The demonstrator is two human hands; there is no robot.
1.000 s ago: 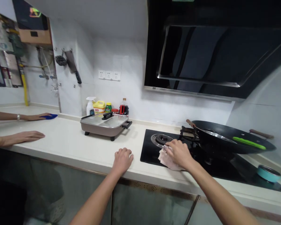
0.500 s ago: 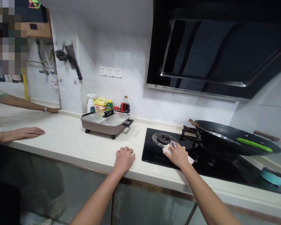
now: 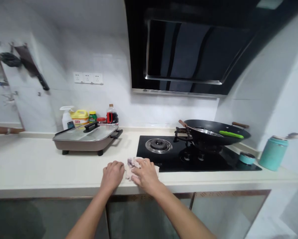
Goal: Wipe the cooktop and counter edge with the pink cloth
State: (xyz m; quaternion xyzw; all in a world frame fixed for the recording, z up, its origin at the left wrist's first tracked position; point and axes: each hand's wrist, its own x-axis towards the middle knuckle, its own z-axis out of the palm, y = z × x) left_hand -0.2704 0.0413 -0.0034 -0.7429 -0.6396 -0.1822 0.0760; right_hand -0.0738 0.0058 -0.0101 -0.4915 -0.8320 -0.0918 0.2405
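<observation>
One cloth [image 3: 131, 164] under right hand [image 3: 146, 175]

Cloth [image 3: 129, 172] now apparently mostly off the hob [image 3: 170, 161], on the counter [image 3: 64, 172], hands [image 3: 113, 175] [image 3: 147, 174] closer together

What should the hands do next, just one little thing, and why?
I'd probably slide the left hand a little left along the counter. It rests right beside the cloth under the right hand, so moving it might give the cloth more room.
</observation>
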